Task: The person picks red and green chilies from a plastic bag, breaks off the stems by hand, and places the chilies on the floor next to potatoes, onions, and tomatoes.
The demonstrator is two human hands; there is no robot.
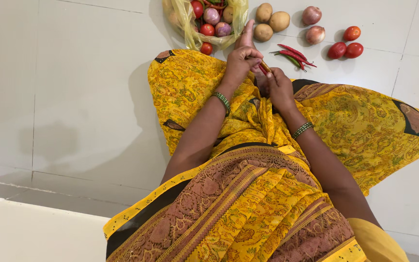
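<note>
At upper centre, a yellow plastic bag (pixel 186 19) lies open on the white tiled floor (pixel 73 97), holding tomatoes and onions. Just right of it, the left hand (pixel 241 60) pinches the top of a red chilli (pixel 264 68), while the right hand (pixel 280 87) closes around its lower end over the yellow-draped lap. Judging by this grip, the stem is being plucked; a firm twist seems called for. Further right lie potatoes (pixel 270 22), loose chillies (pixel 293 54), two onions (pixel 313 24) and three tomatoes (pixel 346 44).
</note>
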